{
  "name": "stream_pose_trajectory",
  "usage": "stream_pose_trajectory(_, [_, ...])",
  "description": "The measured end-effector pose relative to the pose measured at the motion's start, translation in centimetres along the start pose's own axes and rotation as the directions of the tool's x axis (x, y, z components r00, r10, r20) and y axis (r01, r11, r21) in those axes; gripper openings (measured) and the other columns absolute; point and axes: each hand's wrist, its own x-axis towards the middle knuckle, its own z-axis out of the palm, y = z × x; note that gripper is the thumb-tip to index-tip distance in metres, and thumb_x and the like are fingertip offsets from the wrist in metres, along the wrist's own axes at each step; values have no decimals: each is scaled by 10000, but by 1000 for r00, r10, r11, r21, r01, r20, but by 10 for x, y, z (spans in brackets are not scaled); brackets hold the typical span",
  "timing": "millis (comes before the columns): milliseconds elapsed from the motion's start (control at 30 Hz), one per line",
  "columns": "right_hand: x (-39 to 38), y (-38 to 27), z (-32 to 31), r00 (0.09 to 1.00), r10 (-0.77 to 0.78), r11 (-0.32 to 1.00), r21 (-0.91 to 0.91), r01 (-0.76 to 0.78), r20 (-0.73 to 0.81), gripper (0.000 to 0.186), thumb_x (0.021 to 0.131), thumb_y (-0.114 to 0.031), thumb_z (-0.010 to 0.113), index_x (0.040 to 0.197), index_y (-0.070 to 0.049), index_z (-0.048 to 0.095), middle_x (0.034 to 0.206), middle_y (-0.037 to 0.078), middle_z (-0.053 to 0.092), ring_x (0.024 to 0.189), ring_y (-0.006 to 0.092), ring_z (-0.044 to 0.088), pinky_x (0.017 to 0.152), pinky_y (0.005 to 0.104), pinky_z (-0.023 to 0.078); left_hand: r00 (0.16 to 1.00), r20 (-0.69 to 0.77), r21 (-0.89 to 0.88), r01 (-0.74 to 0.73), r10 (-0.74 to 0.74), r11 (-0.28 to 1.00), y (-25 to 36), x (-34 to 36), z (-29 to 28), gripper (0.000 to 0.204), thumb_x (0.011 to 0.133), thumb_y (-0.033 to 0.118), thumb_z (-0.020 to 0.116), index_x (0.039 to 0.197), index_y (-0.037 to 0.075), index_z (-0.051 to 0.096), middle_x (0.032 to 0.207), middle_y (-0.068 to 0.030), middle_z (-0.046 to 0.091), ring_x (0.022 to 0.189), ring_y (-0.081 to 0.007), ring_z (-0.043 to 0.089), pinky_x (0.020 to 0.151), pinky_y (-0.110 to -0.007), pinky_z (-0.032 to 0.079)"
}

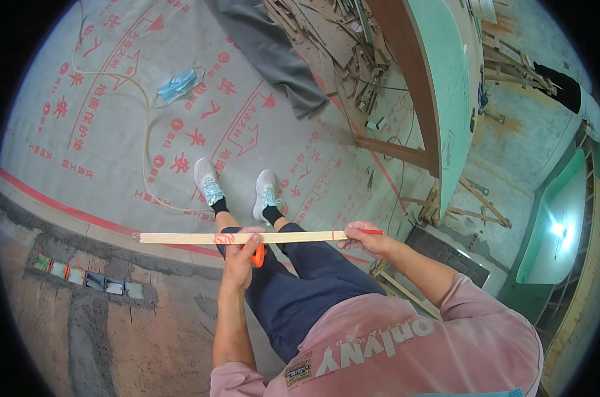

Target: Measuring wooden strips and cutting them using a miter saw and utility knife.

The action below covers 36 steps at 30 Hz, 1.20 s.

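A pale, narrow wooden strip point(290, 237) lies level across my body at thigh height, with red marks near its middle and a thin red line close to its right end. My left hand point(237, 264) is closed around the strip left of its middle. Beside that palm shows an orange rounded object point(257, 256), partly hidden by the hand, so its kind is unclear. At the strip's right end, my right hand point(366, 241) is closed on a thin red pencil point(374, 232). Whether those fingers also touch the strip is hard to tell.
Grey printed protective sheeting point(201, 132) covers the floor ahead, with a blue face mask point(177, 86) and a pale hose point(146, 126) on it. Wood scraps point(343, 46) lie beyond a dark cloth point(267, 53). A curved green board point(455, 99) stands right; wall boxes point(95, 281) sit left.
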Motion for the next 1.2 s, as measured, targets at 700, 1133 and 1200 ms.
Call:
stream_pose_trajectory(700, [16,-10,95,976,-211,959,204,197,54,728,871,-157,756,1480,-48,373,1437,116,500,1285,238,516,957,383,531,999,29,-148,-39,43,988,-24,4,74,256,1019,226,539,1150,17,609,955,-52,618,856,-140,573,755,-284,463])
stream_pose_trajectory(1133, [14,-2,64,949,-239,898,419,135,207,732,872,-145,762,1470,-99,343,1337,74,523,1215,202,556,975,380,520,963,269,-139,20,19,990,-28,-14,104,294,1009,206,564,1221,24,653,1460,-144,482,1502,-268,222,1171,-447,236])
stream_pose_trajectory(1200, [8,-4,63,960,-214,853,513,95,178,726,845,-281,801,1421,-110,394,1314,61,529,1205,222,563,895,404,567,965,263,-151,28,13,988,-21,-18,108,348,998,266,583,1244,25,628,1500,-179,428,1478,-278,258,1176,-456,216])
